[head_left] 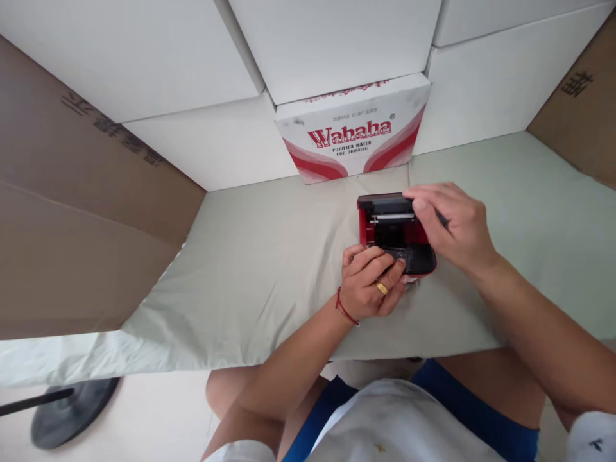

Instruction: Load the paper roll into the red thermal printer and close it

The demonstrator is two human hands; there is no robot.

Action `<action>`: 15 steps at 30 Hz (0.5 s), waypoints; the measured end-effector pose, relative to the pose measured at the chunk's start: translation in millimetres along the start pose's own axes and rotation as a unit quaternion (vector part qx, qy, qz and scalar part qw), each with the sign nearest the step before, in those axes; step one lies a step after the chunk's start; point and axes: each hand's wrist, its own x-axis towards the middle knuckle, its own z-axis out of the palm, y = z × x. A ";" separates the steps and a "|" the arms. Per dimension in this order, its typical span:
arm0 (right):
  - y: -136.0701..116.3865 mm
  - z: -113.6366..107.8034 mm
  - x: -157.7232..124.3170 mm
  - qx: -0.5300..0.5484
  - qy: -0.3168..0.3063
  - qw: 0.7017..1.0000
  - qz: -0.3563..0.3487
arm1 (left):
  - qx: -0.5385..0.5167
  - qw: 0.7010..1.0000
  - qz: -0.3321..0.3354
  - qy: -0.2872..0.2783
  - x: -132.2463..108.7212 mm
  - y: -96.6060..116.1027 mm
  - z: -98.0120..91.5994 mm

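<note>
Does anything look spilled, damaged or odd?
No spill shows. The Wahaha box has a dark smudge on its white upper left corner, and the cloth is creased. The open red device shows no obvious damage.

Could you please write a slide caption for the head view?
Left hand on an open red device, right hand at its raised lid, near a Wahaha carton.

Left of the red-and-black device [395,236], the tabletop [260,256] gives free passage; beyond the device, the Wahaha carton [356,138] bars the way.
</note>
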 end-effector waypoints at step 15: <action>7.8 1.9 -50.4 0.024 -0.013 0.996 -0.087 | -0.035 0.997 -0.031 -0.056 -2.9 -6.7 -4.5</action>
